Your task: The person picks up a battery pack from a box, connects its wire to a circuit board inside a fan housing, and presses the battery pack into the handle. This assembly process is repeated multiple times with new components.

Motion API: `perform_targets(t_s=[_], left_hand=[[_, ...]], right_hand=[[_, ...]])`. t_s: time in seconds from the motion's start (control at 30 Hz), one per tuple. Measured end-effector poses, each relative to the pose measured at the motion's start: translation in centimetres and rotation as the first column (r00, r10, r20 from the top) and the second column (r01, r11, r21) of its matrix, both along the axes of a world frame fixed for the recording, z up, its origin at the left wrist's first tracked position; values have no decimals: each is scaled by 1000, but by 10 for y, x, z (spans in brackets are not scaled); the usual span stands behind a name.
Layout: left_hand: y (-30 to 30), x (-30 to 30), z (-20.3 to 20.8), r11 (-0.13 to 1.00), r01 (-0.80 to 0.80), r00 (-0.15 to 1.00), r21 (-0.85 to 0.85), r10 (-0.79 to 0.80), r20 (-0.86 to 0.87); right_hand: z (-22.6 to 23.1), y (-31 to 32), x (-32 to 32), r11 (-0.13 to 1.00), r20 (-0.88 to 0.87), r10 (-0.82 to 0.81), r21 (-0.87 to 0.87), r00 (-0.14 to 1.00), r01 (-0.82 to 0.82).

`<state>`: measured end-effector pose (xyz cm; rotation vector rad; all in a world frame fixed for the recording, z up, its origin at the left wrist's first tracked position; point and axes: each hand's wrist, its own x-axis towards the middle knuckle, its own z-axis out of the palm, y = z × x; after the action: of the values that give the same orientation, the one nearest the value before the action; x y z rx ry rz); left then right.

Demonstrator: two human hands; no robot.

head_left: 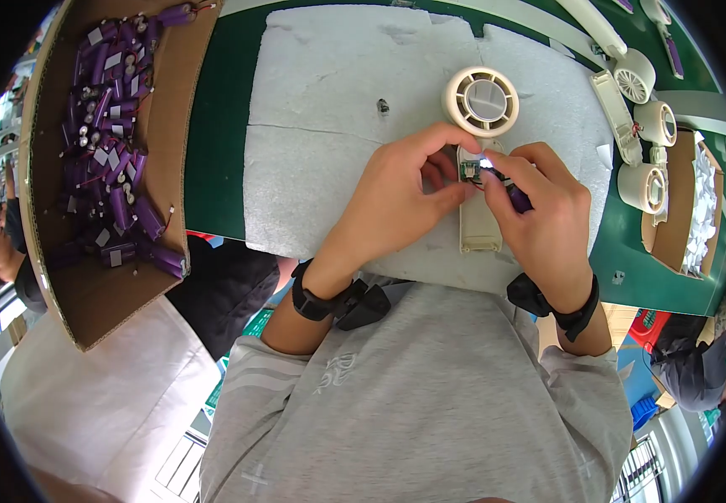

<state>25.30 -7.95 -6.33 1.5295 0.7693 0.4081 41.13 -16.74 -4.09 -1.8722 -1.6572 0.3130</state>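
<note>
A cream handheld fan (505,101) lies on the white foam sheet with its round head away from me. Its handle shell (481,228) is opened, and a small green circuit board (468,170) with a bright white light shows at the neck. My left hand (392,194) is closed around the left side of the neck, thumb and fingertips at the board. From the right, my right hand (550,220) pinches close to the light, with a purple battery cell (519,199) partly hidden in its fingers. Thin wires run near the fingertips.
At the left stands a cardboard box (180,92) of purple battery cells. The foam sheet (321,92) covers the green table (216,151). More cream fans (641,186) and a small box (660,239) of white pieces lie at the right. People sit on both sides.
</note>
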Motion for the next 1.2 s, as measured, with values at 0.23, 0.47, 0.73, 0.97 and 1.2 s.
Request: perform_targets(t_s=[0.23, 0.47, 0.73, 0.97, 1.2], left_hand=[[-2, -4, -3, 1000, 20, 1000, 0, -20, 8], [0, -7, -4, 999, 32, 999, 7, -32, 14], [-2, -10, -6, 999, 23, 999, 35, -24, 38], [-4, -13, -11, 1000, 3, 998, 26, -4, 67], [-6, -15, -10, 995, -13, 1000, 104, 11, 17]], right_hand=[[-3, -2, -4, 1000, 17, 5, 18, 1000, -6], [-2, -1, -8, 999, -80, -38, 17, 996, 40], [3, 1, -8, 998, -110, -25, -59, 994, 19], [-3, -1, -10, 1000, -33, -1, 22, 999, 2], [-6, -4, -14, 1000, -38, -4, 28, 999, 5]])
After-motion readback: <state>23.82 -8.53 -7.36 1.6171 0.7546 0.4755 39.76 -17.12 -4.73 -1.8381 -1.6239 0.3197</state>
